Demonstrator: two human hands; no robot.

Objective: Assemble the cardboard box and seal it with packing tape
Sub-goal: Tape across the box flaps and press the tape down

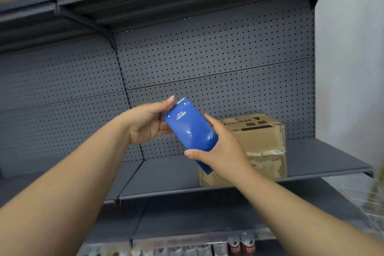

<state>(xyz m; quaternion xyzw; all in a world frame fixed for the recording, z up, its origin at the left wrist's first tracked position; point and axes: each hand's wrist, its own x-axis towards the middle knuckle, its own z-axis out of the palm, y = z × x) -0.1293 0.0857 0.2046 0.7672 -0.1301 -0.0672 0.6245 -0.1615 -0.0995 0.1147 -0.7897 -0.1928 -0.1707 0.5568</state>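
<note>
1. Both bare hands hold a blue tape dispenser (191, 131) up in front of a grey pegboard shelving unit (207, 58), above the shelf (324, 156).
2. The dispenser is tilted, its serrated metal cutter (181, 101) pointing up and to the left, its lower end down and to the right; white lettering shows upside down on its flat blue face.
3. The left hand (145, 124) grips the upper end: the fingers (169, 100) reach up along the left edge beside the cutter, and the thumb side is clamped against the dispenser's left edge lower down.
4. The right hand (224, 149) is closed on the lower end: the thumb (193, 154) presses across the bottom of the blue face, while the other fingers wrap behind the right edge, only partly seen.
5. So the dispenser lies between the two hands, held at both ends and clear of the shelf.
6. No roll of tape can be made out from this side of the dispenser.
7. The cardboard box (259, 143) sits on the shelf behind and to the right of the right hand, closed, with tape across its top and front; neither hand touches it.
8. Cans (241, 243), blurred, stand on a lower shelf near the bottom edge.
</note>
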